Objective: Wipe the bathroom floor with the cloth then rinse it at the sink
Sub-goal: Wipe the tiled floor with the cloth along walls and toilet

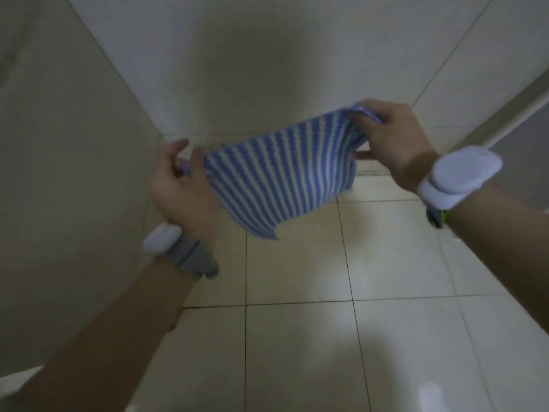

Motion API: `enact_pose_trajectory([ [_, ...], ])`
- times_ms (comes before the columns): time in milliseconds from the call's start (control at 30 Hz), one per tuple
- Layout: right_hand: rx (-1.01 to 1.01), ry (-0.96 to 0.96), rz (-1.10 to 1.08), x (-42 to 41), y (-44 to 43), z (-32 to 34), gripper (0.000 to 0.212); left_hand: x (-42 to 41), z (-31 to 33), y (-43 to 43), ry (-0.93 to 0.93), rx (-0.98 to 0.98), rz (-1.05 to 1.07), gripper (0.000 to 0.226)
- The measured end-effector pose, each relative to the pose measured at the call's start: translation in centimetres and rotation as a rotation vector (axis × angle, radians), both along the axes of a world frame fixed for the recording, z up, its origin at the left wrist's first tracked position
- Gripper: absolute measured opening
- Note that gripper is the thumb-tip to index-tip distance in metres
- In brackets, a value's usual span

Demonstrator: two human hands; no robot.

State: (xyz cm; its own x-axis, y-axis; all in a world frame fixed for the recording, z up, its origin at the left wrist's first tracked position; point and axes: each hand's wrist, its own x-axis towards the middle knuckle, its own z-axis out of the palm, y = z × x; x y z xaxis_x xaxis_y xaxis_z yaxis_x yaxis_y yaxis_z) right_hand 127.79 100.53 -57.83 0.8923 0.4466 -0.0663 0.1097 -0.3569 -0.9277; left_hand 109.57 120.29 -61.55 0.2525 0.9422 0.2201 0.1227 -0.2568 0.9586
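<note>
A blue-and-white striped cloth is stretched in the air between both hands, above the tiled bathroom floor. My left hand pinches its left corner, with some fingers spread. Its upper right corner is gripped by my right hand. The cloth's lower edge hangs loose and blurred. No sink is in view.
Beige tiled walls close in on the left and straight ahead. A pale door frame edge runs along the right. Both wrists carry white bands. The floor tiles are glossy with dark grout lines.
</note>
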Motion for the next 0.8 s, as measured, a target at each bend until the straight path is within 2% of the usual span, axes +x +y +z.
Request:
enact_pose_trajectory([
  [33, 0.019, -0.036, -0.007, -0.2, -0.1, -1.7, 0.023, 0.7, -2.0, 0.3, 0.012, 0.054, -0.015, 0.01],
  [167, -0.036, -0.393, -0.018, -3.6, -3.4, -11.1, 0.016, 0.0, -10.5, 0.5, 0.069, 0.231, -0.115, 0.022],
  [267, -0.044, -0.445, 0.089, -8.0, -6.4, -19.8, 0.028, -3.0, -17.7, -0.4, 0.12, 0.44, -0.109, 0.024],
  [300, -0.054, -0.424, 0.132, -9.7, -7.2, -22.9, 0.033, -4.5, -20.4, -1.1, 0.147, 0.453, -0.128, 0.025],
  [367, -0.105, -0.381, 0.198, -13.0, -8.6, -28.5, 0.037, -8.1, -26.2, -2.0, 0.278, 0.373, -0.177, 0.023],
  [467, -0.391, -0.277, 0.37, -16.4, -10.1, -34.4, 0.042, -13.4, -32.7, -2.6, 0.602, 0.295, -0.271, 0.027],
  [533, -0.56, -0.334, 0.395, -16.7, -10.2, -35.1, 0.048, -15.2, -33.8, -2.8, 0.793, 0.317, -0.324, 0.019],
  [567, -0.554, -0.412, 0.345, -16.5, -10.1, -35.1, 0.049, -15.6, -33.9, -2.9, 0.837, 0.361, -0.334, 0.018],
  [633, -0.496, -0.487, 0.172, -15.8, -8.3, -34.9, 0.05, -15.6, -33.5, -3.2, 0.765, 0.459, -0.398, 0.029],
  [667, -0.485, -0.442, 0.104, -15.3, -6.9, -35.1, 0.047, -14.7, -33.6, -3.2, 0.693, 0.476, -0.47, 0.03],
  [733, -0.509, -0.347, 0.106, -14.9, -4.2, -36.9, 0.036, -11.8, -34.5, -3.3, 0.602, 0.471, -0.625, 0.036],
  [800, -0.559, -0.326, 0.135, -15.7, -2.1, -39.2, 0.052, -8.9, -36.0, -4.0, 0.659, 0.474, -0.715, 0.05],
])
